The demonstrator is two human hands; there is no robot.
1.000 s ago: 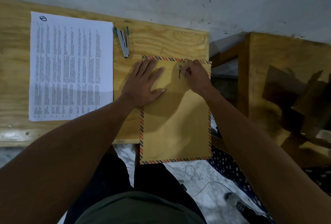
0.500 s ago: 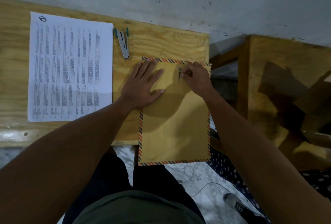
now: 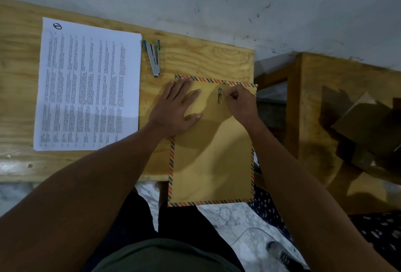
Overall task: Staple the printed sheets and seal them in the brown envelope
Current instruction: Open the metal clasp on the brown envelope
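Working the clasp: my right hand (image 3: 239,103) pinches at the string closure (image 3: 219,95) on the brown envelope (image 3: 211,158); I cannot tell whether the string itself is caught.
Closure from right hand: just to the left of my fingertips, its long axis running toward me.
Left hand (image 3: 173,108): spread flat, pressing the envelope's far left corner.
Envelope: long axis toward me, near end overhanging the wooden table (image 3: 19,80).
Printed sheets (image 3: 86,85): well left of my left hand, unstapled I judge.
Stapler (image 3: 153,58): just beyond my left fingertips, nearer that hand.
Room: bare wood between sheets and envelope.
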